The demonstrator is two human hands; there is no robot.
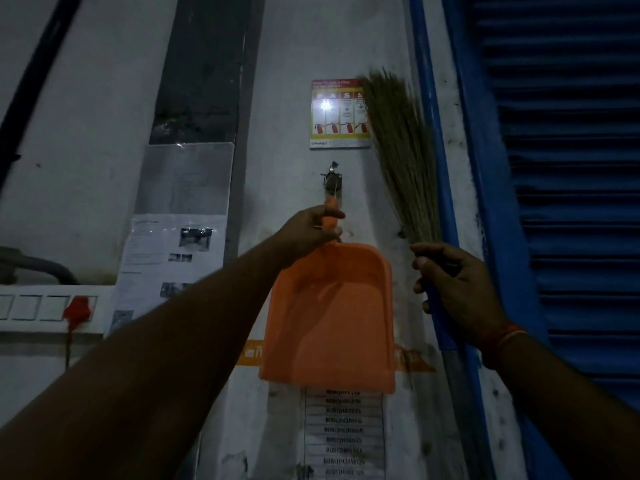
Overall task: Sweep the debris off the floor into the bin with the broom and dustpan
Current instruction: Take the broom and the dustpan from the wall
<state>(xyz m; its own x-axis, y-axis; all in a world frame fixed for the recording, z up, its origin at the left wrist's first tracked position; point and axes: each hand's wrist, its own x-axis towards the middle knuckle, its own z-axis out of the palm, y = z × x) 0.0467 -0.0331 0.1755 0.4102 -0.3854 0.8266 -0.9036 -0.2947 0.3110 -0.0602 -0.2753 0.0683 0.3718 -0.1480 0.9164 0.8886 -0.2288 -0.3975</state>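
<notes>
An orange dustpan (329, 317) hangs flat against the white wall, its handle pointing up at a small metal hook (331, 178). My left hand (311, 233) grips that handle just below the hook. My right hand (450, 289) holds the blue handle of a grass broom (401, 150), whose bristles stand upright beside the dustpan, in front of the wall. No floor, debris or bin is in view.
A blue louvred shutter (571, 202) and its frame fill the right side. A fire-extinguisher poster (337, 114) hangs above the hook. Papers (173, 251) and a white switch panel (45, 308) with a red mark sit at the left. The scene is dim.
</notes>
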